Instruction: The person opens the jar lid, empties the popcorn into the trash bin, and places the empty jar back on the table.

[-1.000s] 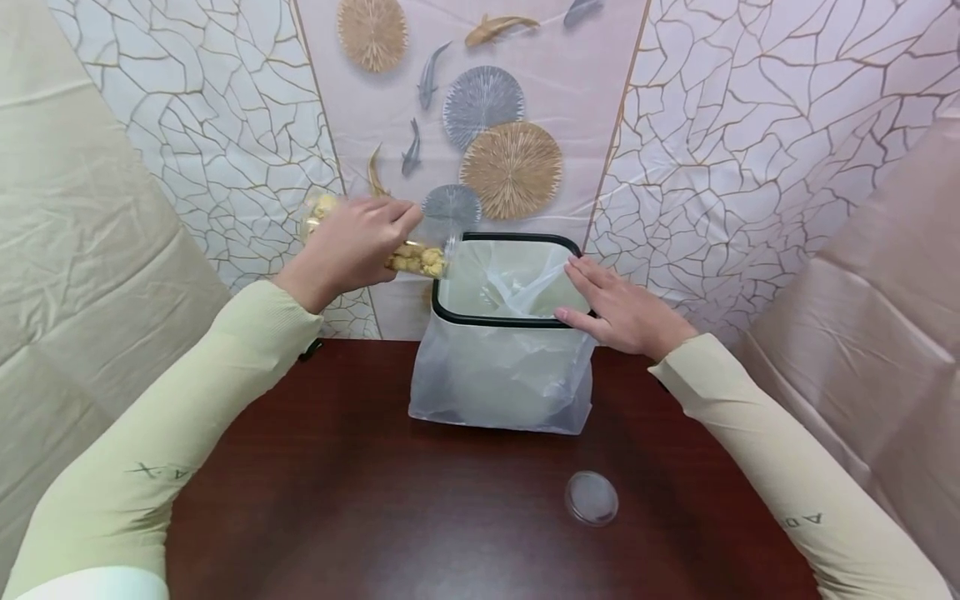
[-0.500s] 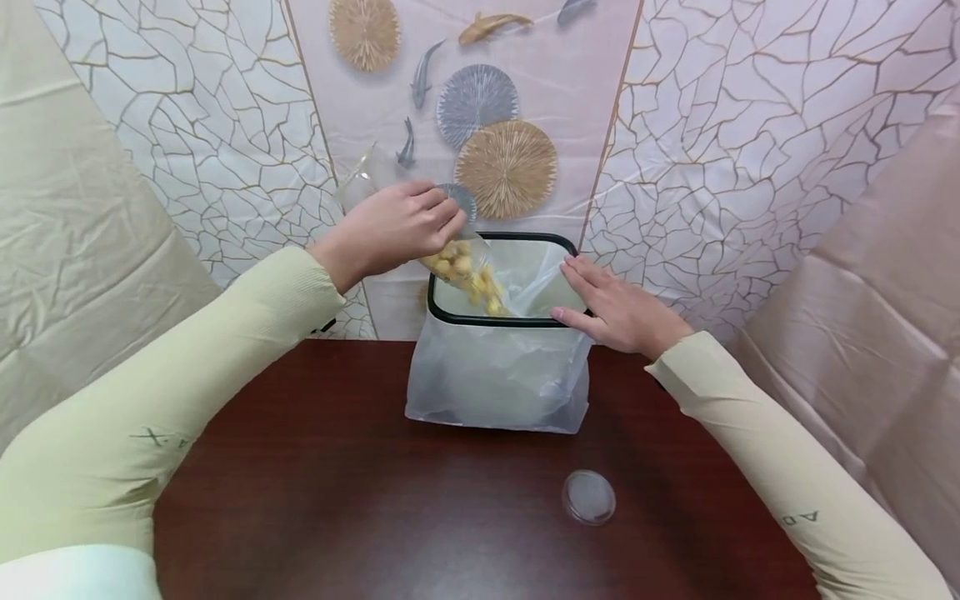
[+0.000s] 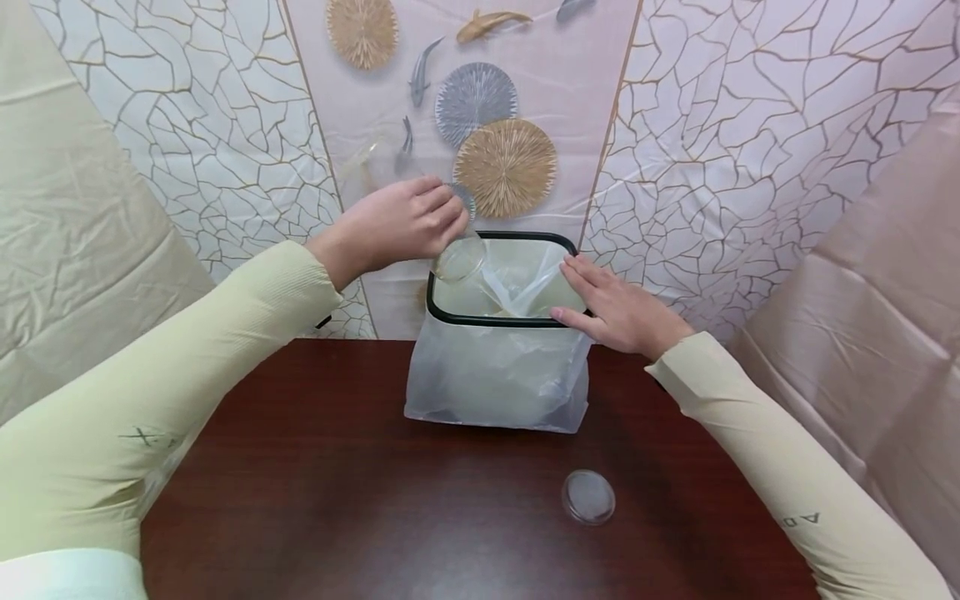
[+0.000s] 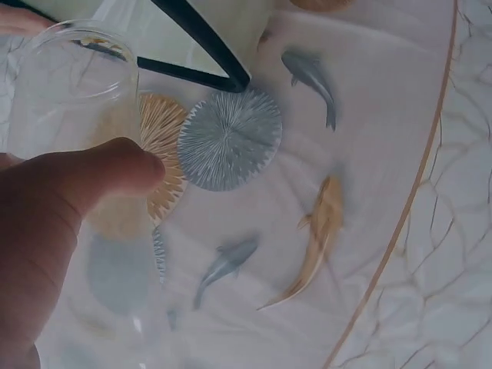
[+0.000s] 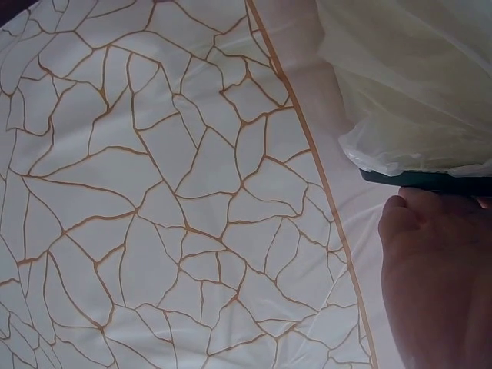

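Observation:
My left hand (image 3: 393, 221) grips a clear plastic jar (image 3: 461, 257), tilted with its round mouth down over the left side of the bin. In the left wrist view the jar (image 4: 73, 77) looks see-through, with the thumb pressed along its side. The pale bin has a dark green rim (image 3: 502, 321) and a translucent white bag (image 3: 498, 375) as liner, folded down outside. My right hand (image 3: 618, 304) rests on the bin's right rim, fingers mostly straight. The right wrist view shows that hand (image 5: 438, 269) against the rim. The bin's bottom is hidden.
A round clear lid (image 3: 588, 497) lies on the dark red-brown table (image 3: 360, 500), in front and right of the bin. Behind the bin hangs a patterned cloth (image 3: 720, 167). Beige cloth drapes (image 3: 885, 275) close off both sides.
My left hand has moved right and tipped the jar over the bin. Yellow popcorn-like pieces poured out, and the jar now looks empty. The right hand has stayed at the rim.

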Demonstrator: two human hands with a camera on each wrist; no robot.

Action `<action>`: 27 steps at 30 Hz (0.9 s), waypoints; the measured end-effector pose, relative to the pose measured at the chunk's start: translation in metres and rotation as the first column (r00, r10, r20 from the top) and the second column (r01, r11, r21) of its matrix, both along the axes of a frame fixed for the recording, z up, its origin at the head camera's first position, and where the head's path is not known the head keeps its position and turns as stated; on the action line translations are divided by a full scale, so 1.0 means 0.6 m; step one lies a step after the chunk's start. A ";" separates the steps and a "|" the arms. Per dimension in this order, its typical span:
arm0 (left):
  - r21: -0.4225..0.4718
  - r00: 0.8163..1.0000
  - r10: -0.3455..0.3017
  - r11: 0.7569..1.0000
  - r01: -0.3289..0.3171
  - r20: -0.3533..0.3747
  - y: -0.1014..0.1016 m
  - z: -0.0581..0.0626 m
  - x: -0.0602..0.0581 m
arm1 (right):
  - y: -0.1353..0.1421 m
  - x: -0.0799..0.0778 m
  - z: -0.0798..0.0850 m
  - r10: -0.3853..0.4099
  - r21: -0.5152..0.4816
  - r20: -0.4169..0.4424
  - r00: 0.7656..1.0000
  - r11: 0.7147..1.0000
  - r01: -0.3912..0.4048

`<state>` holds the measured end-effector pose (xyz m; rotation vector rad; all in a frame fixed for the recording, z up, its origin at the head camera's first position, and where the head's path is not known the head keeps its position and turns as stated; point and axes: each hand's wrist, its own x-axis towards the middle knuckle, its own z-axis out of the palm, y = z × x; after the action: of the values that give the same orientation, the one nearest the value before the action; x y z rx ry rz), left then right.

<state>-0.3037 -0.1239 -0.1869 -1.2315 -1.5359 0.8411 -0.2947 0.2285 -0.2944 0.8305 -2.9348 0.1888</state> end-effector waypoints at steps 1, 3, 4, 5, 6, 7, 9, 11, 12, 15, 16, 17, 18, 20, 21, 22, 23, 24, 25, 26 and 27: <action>0.034 0.999 0.016 0.999 -0.018 0.043 -0.003 -0.002 0.002 | 0.000 0.000 0.000 -0.001 0.002 -0.001 1.000 1.000 0.001; 0.114 0.985 0.038 0.992 -0.057 0.167 -0.010 -0.008 0.006 | 0.000 0.001 0.000 0.000 0.004 -0.004 1.000 1.000 0.000; 0.151 0.970 0.045 0.985 -0.084 0.240 -0.014 -0.012 0.008 | 0.000 0.001 0.001 0.000 0.003 -0.003 1.000 1.000 0.000; 0.193 0.951 0.042 0.976 -0.105 0.307 -0.017 -0.016 0.010 | 0.000 0.001 0.001 -0.002 0.002 -0.002 1.000 1.000 0.002; 0.231 0.928 0.034 0.964 -0.128 0.370 -0.020 -0.021 0.012 | 0.000 0.001 0.001 -0.004 0.002 0.000 1.000 1.000 0.004; 0.269 0.905 0.024 0.951 -0.152 0.426 -0.023 -0.026 0.014 | -0.001 0.001 0.002 -0.006 0.002 0.002 1.000 1.000 0.006; 0.349 0.860 -0.010 0.916 -0.196 0.510 -0.030 -0.038 0.018 | -0.001 0.002 0.002 -0.009 0.000 0.006 1.000 1.000 0.009; 0.445 0.823 -0.065 0.864 -0.237 0.564 -0.036 -0.052 0.020 | 0.000 0.002 0.002 -0.012 0.001 0.010 1.000 1.000 0.012; 0.493 0.804 -0.097 0.830 -0.260 0.587 -0.040 -0.060 0.021 | 0.000 0.003 0.002 -0.013 0.002 0.011 1.000 1.000 0.013; 0.634 0.742 -0.222 0.699 -0.331 0.633 -0.053 -0.085 0.024 | -0.001 0.003 0.001 -0.013 -0.003 0.012 1.000 1.000 0.013; 0.677 0.720 -0.278 0.648 -0.348 0.636 -0.058 -0.095 0.025 | -0.001 0.003 0.002 -0.013 -0.004 0.010 1.000 1.000 0.013; 0.718 0.702 -0.333 0.594 -0.362 0.630 -0.062 -0.106 0.027 | -0.001 0.003 0.003 -0.014 -0.006 0.011 1.000 1.000 0.014; 0.754 0.681 -0.390 0.538 -0.378 0.620 -0.065 -0.117 0.029 | -0.001 0.003 0.003 -0.013 -0.009 0.011 1.000 1.000 0.013; 0.814 0.648 -0.497 0.418 -0.404 0.577 -0.070 -0.142 0.031 | -0.001 0.003 0.002 -0.011 -0.014 0.016 1.000 1.000 0.012; 0.834 0.632 -0.544 0.354 -0.423 0.552 -0.072 -0.155 0.033 | -0.001 0.003 0.002 -0.010 -0.017 0.016 1.000 1.000 0.011; 0.846 0.612 -0.590 0.297 -0.443 0.527 -0.074 -0.169 0.035 | 0.000 0.003 0.001 -0.009 -0.019 0.017 1.000 1.000 0.010; 0.851 0.593 -0.629 0.240 -0.468 0.503 -0.075 -0.184 0.037 | 0.000 0.003 0.001 -0.008 -0.020 0.018 1.000 1.000 0.008; 0.849 0.573 -0.665 0.184 -0.496 0.479 -0.077 -0.199 0.039 | -0.001 0.003 0.000 -0.006 -0.020 0.017 1.000 1.000 0.007; 0.842 0.556 -0.696 0.133 -0.523 0.455 -0.079 -0.216 0.041 | -0.001 0.003 0.000 -0.005 -0.021 0.016 1.000 1.000 0.006; 0.831 0.540 -0.722 0.087 -0.549 0.433 -0.080 -0.232 0.044 | 0.000 0.003 0.000 -0.006 -0.021 0.013 1.000 1.000 0.007; 0.818 0.528 -0.742 0.048 -0.573 0.413 -0.082 -0.249 0.046 | 0.000 0.003 0.000 -0.007 -0.021 0.011 1.000 1.000 0.007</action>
<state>-0.2762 -0.1733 -0.3365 -0.4163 -2.0080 -1.3700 -0.2926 0.2285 -0.2942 0.8194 -2.9398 0.2239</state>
